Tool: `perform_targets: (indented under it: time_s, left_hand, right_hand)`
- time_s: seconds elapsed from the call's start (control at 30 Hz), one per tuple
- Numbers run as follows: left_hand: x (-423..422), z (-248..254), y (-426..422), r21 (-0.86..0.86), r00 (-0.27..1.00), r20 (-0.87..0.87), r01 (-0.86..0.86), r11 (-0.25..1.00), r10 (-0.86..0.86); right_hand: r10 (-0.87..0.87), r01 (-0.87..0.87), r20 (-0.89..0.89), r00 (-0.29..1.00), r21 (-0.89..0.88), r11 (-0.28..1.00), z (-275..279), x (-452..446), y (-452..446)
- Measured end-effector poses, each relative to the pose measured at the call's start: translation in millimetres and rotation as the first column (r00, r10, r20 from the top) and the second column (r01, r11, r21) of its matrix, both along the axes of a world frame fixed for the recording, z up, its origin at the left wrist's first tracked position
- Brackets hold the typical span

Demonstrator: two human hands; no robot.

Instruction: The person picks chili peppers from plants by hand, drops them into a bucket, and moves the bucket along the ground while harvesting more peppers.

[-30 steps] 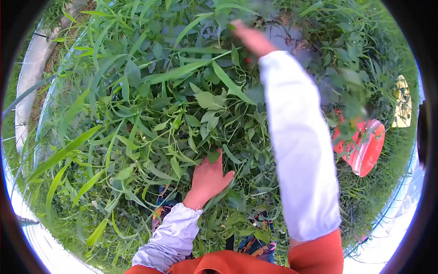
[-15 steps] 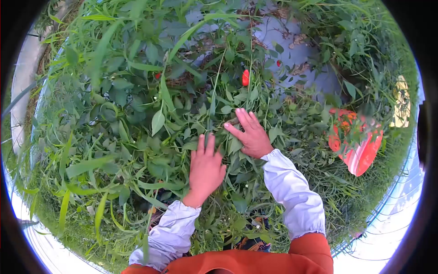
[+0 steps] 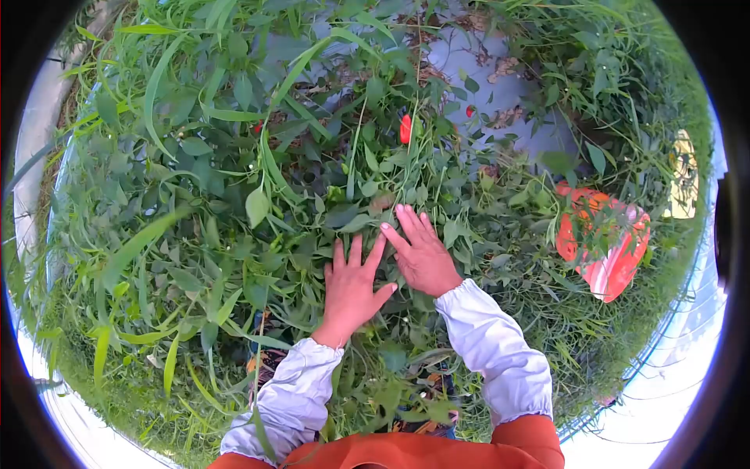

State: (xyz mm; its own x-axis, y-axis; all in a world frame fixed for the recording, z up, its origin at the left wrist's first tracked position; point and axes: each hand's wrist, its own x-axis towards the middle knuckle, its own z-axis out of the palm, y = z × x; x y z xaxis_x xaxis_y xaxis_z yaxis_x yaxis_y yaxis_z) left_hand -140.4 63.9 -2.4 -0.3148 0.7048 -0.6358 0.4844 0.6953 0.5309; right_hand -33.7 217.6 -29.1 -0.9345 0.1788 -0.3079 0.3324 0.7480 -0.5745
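Green foliage (image 3: 391, 180) fills the middle of the scene, under and around both hands. Left hand (image 3: 352, 291) and right hand (image 3: 423, 255) lie on it, backs up, fingers spread and pointing to the far side; hands near each other but apart, neither visibly gripping anything. Red pepper (image 3: 405, 130) sits beyond the fingers, among stems. Smaller red spot (image 3: 470, 112) right of it. Grey-blue sheet (image 3: 539, 129) shows through on the far side, with dry brown leaves on it. Red-and-white item (image 3: 617, 262) at right, partly covered by leaves; can't tell what it is. Yellow dark-marked panel (image 3: 682, 184) farther right. White sleeves (image 3: 501, 356) cover both forearms.
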Motion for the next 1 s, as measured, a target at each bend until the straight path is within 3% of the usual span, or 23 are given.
perform_targets:
  time_s: [0.07, 0.17, 0.3, 0.4, 0.47, 0.53, 0.63, 0.7, 0.8, 0.9, 1.0]
  left_hand:
    - [0, -3, 0, -0.01, 1.0, 0.004, -0.028, 1.0, 0.029]
    - [5, -8, -5, -0.058, 0.993, -0.044, 0.102, 0.993, -0.105]
    - [0, -14, 0, 0.022, 0.976, 0.05, -0.212, 0.977, 0.211]
    - [-19, 5, 9, 0.154, 0.768, 0.343, -0.613, 0.774, 0.54]
    - [-24, 14, 15, 0.15, 0.902, 0.159, -0.424, 0.893, 0.401]
    - [-22, 7, 11, 0.097, 0.979, 0.002, -0.202, 0.975, 0.203]
    - [-16, 0, 10, 0.009, 0.996, -0.081, -0.038, 0.999, 0.039]
    - [-12, -6, 12, -0.023, 0.996, -0.073, -0.045, 0.999, 0.043]
    - [-9, -8, 15, -0.05, 0.994, -0.105, -0.006, 0.999, 0.001]
    - [-4, -8, 15, -0.071, 0.991, -0.13, 0.015, 0.997, -0.024]
    - [-2, -10, 14, -0.09, 0.99, -0.13, 0.033, 0.995, -0.044]
  right_hand:
    - [-0.025, 0.023, -0.016, 1.0, -0.108, 0.994, 14, -8, 4]
    - [-0.016, 0.014, -0.01, 1.0, -0.168, 0.986, 34, -24, 17]
    - [-0.092, 0.09, -0.007, 0.996, -0.168, 0.982, 43, -39, 26]
    - [-0.108, 0.106, -0.043, 0.993, -0.043, 0.993, 36, -43, 19]
    - [-0.096, 0.097, -0.055, 0.994, -0.001, 0.995, 26, -42, 14]
    - [-0.146, 0.141, -0.04, 0.988, -0.098, 0.985, 19, -32, 11]
    - [-0.21, 0.198, -0.046, 0.977, -0.187, 0.962, 14, -26, 14]
    - [-0.253, 0.232, -0.083, 0.964, -0.204, 0.951, 12, -31, 18]
    - [-0.411, 0.436, 0.241, 0.879, -0.06, 0.898, 39, -66, 18]
    - [-0.353, 0.395, -0.185, 0.917, 0.306, 0.866, 28, -108, 12]
    - [-0.337, 0.265, 0.047, 0.94, 0.518, 0.813, -7, -136, 11]
